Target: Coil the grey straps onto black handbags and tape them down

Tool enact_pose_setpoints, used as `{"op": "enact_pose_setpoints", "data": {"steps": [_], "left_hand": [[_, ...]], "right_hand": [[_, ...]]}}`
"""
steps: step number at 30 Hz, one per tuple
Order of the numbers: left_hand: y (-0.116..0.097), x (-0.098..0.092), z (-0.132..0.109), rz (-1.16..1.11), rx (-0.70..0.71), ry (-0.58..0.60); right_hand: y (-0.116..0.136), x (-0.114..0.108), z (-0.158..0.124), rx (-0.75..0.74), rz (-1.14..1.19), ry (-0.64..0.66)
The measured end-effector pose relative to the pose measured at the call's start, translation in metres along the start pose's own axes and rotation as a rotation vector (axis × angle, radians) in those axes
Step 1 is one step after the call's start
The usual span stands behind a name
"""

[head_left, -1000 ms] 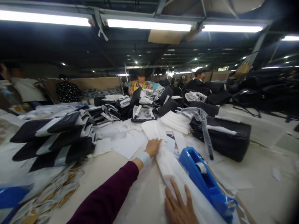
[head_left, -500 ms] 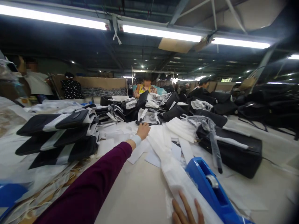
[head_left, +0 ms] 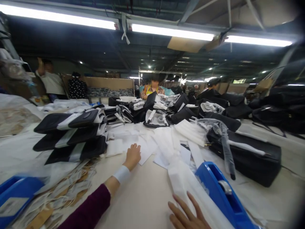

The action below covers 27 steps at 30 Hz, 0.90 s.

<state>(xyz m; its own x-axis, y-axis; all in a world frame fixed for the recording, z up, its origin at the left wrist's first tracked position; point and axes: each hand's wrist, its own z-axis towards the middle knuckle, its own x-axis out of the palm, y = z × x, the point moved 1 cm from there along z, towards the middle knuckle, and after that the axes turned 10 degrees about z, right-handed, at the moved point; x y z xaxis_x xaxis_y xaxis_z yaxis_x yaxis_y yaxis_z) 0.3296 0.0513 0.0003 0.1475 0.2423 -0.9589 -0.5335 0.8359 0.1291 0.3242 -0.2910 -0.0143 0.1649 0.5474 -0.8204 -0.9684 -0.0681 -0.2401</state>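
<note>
The blue tape dispenser (head_left: 224,197) at lower right is smooth, glossy plastic, and the white strip (head_left: 178,179) beside it looks like thin, matt, paper-like fabric. The black bag (head_left: 250,156) at right is matt cloth; the tabletop (head_left: 143,200) at bottom centre is smooth and dull.

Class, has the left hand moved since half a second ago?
Yes. The left hand has pulled back toward the person, away from the black pieces.

Blue tape dispenser (head_left: 221,195) near right; stacked black-white bags (head_left: 71,136) left; black case (head_left: 252,159) right; seated person (head_left: 153,89) behind pile.
</note>
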Motion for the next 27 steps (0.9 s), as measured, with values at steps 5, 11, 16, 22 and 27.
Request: {"op": "enact_pose_setpoints", "data": {"steps": [5,11,16,22,27], "left_hand": [[0.036,0.023,-0.04,-0.042,-0.215,-0.034],[0.066,0.042,-0.032,-0.083,-0.257,-0.146],[0.071,0.072,-0.015,-0.152,-0.139,-0.195],[0.075,0.086,-0.003,-0.184,-0.06,-0.212],[0.073,0.08,-0.005,-0.194,-0.044,-0.188]], "right_hand": [[-0.001,0.023,0.111,-0.001,0.329,0.29],[-0.033,0.114,0.178,0.014,0.279,0.346],[-0.06,0.147,0.199,0.092,0.246,0.363],[-0.074,0.159,0.208,0.159,0.276,0.378],[-0.082,0.163,0.222,0.272,0.348,0.389]]}}
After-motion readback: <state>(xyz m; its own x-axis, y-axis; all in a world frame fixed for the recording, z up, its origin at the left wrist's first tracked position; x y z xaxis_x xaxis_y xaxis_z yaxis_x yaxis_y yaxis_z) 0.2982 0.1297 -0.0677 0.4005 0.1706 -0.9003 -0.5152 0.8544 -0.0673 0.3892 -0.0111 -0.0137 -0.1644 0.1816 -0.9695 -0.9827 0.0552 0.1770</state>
